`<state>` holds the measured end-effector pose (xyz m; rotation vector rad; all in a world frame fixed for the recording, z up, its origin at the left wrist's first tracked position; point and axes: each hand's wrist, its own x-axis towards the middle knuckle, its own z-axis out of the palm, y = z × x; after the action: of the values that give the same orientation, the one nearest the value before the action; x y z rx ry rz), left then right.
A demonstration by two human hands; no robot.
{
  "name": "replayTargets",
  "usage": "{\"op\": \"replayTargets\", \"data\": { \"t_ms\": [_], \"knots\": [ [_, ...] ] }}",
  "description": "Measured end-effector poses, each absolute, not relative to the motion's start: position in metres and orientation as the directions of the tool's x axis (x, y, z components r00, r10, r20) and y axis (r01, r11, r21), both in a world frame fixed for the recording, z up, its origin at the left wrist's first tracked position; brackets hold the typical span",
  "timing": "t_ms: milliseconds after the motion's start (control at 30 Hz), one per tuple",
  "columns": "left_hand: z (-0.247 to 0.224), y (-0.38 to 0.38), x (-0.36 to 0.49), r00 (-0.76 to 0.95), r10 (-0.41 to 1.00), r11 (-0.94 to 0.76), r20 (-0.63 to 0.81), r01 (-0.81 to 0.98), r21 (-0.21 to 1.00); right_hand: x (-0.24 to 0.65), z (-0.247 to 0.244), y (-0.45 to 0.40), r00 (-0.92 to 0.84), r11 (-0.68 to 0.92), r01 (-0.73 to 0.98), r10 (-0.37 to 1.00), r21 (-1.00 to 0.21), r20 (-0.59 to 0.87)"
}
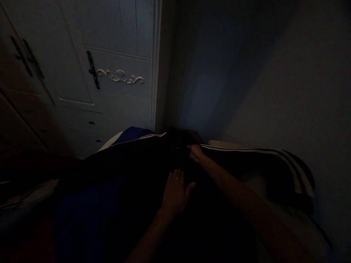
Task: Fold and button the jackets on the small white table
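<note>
Beside the wardrobe [123,109] the dark jacket [153,157] lies spread; the left hand [175,191], flat over it, thumb splayed, might bunch the cloth by dragging; the right hand [196,153] has curled fingers, gripping or not I cannot tell; a loose pinch could slip.

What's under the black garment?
Blue cloth and a pale strip show past the upper left edge of the black garment, apparently beneath it. Whatever lies under its middle, below the left hand, is covered.

Left hand [174,193] flat, right hand [196,153] curled.
</note>
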<state>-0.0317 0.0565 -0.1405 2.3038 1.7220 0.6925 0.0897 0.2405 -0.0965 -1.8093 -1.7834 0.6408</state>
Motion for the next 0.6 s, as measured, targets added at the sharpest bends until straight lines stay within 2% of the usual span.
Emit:
{"op": "replayTargets", "data": {
  "t_ms": [200, 267, 400, 467, 600],
  "knots": [
    [-0.141, 0.056, -0.031, 0.211, 0.942, -0.309, 0.262, 0.853, 0.421, 0.108, -0.098, 0.236, 0.082, -0.034, 0.775, 0.996, -0.631, 0.047],
    [-0.141, 0.056, -0.031, 0.214, 0.943, -0.308, 0.255, 0.854, 0.419, 0.107, -0.091, 0.239, 0.076, -0.025, 0.813, 0.995, -0.582, 0.063],
    [-0.143, 0.056, -0.030, 0.210, 0.945, -0.302, 0.252, 0.857, 0.418, 0.090, -0.068, 0.254, -0.020, 0.070, 0.911, 0.992, -0.405, 0.127],
    [-0.143, 0.056, -0.030, 0.208, 0.945, -0.300, 0.253, 0.859, 0.415, 0.079, -0.061, 0.265, -0.074, 0.105, 0.936, 0.992, -0.337, 0.102],
    [-0.142, 0.056, -0.030, 0.211, 0.949, -0.295, 0.236, 0.860, 0.416, 0.063, -0.060, 0.285, -0.081, 0.083, 0.948, 0.997, -0.308, 0.021]
  ]
}}
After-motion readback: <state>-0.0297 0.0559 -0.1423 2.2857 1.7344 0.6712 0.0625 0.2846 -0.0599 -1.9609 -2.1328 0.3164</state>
